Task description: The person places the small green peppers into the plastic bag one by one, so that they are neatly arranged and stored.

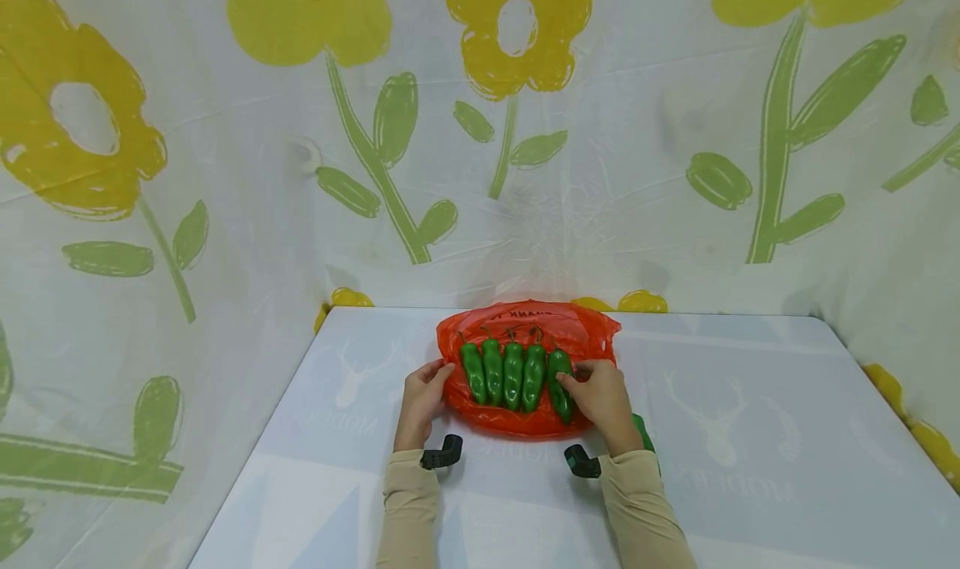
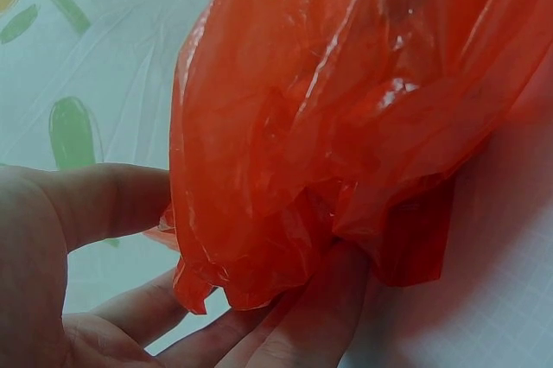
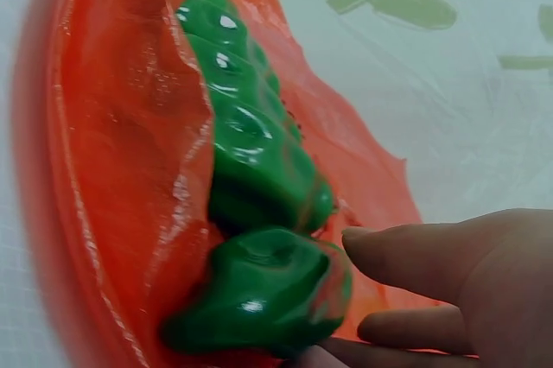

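Several glossy green peppers [image 1: 513,376] lie side by side on a red plastic bag [image 1: 480,419], their stems toward the far side. My left hand [image 1: 422,398] holds the bag's left edge; in the left wrist view the thumb and fingers are around the crumpled red plastic [image 2: 259,178]. At the right end of the row, my right hand [image 1: 600,394] grips the rightmost pepper [image 1: 558,398], which sits a little apart and tilted. In the right wrist view the thumb is at the end of that pepper [image 3: 268,290], with a finger low against it.
A green thing [image 1: 642,432] shows beside the right forearm, mostly hidden by it. The bag lies near the back edge of a white patterned table [image 1: 735,469]. Flower-printed sheeting [image 1: 615,177] hangs behind and along both sides. Each wrist wears a black camera mount [image 1: 444,452].
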The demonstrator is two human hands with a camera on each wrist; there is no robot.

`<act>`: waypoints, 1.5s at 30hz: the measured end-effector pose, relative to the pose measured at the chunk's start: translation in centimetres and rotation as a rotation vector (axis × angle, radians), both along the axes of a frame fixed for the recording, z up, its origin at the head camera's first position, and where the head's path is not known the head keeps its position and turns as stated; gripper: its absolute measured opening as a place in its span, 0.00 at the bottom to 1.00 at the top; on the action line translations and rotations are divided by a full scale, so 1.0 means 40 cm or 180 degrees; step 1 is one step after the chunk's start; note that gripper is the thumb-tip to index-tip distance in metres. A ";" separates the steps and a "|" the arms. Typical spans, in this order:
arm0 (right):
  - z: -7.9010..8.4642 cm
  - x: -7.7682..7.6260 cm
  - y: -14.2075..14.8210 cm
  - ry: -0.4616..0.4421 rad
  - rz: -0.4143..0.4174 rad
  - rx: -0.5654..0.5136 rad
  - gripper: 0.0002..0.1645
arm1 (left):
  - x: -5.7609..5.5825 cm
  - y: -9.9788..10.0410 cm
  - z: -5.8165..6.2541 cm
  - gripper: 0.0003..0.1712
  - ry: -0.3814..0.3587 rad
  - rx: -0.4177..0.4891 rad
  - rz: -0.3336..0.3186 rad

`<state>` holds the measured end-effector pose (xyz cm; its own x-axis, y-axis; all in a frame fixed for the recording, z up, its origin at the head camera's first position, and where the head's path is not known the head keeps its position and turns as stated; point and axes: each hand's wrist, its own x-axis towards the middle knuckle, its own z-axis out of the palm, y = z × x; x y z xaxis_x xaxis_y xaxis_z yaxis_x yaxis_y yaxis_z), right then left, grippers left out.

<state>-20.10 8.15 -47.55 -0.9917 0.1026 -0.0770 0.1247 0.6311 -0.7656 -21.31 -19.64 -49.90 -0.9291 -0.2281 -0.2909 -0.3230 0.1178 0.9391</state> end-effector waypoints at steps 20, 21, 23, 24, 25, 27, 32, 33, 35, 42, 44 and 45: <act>0.080 0.022 0.012 0.0265 -0.0040 -0.0115 0.28 | 0.002 -0.007 0.002 0.31 -0.0034 -0.0003 0.0005; 0.084 0.024 0.013 0.0294 -0.0044 -0.0137 0.28 | 0.002 -0.007 0.002 0.30 -0.0027 0.0000 0.0007; 0.092 0.029 0.016 0.0357 -0.0045 -0.0164 0.26 | 0.002 -0.006 0.000 0.30 -0.0020 0.0013 0.0018; 0.096 0.032 0.017 0.0381 -0.0047 -0.0182 0.26 | 0.002 -0.006 0.000 0.30 -0.0021 0.0019 0.0023; 0.100 0.035 0.019 0.0412 -0.0051 -0.0195 0.25 | 0.003 -0.005 -0.001 0.30 -0.0021 0.0023 0.0029; 0.108 0.043 0.022 0.0458 -0.0050 -0.0213 0.25 | 0.003 -0.004 -0.003 0.29 -0.0021 0.0043 0.0039; 0.135 0.065 0.033 0.0593 -0.0025 -0.0253 0.24 | 0.003 0.001 -0.006 0.30 0.0003 0.0085 0.0019; 0.142 0.070 0.036 0.0631 -0.0011 -0.0271 0.24 | 0.003 0.001 -0.006 0.30 0.0007 0.0084 0.0015; 0.154 0.080 0.042 0.0710 0.0019 -0.0302 0.24 | 0.003 0.002 -0.006 0.30 0.0002 0.0076 0.0017; 0.186 0.107 0.066 0.0737 0.0010 -0.0315 0.26 | 0.004 0.000 0.000 0.31 -0.0002 0.0055 0.0014; 0.192 0.113 0.072 0.0675 0.0015 -0.0306 0.26 | 0.006 -0.001 0.005 0.31 0.0004 0.0041 0.0013; 0.194 0.114 0.075 0.0662 0.0026 -0.0305 0.27 | 0.006 -0.001 0.006 0.30 0.0003 0.0037 0.0015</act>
<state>-15.53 11.16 -39.79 -0.9880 0.0965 0.1203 -0.0470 0.5546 -0.8308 -21.07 -19.67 -49.65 -0.9284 -0.2291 -0.2927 -0.3226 0.1053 0.9407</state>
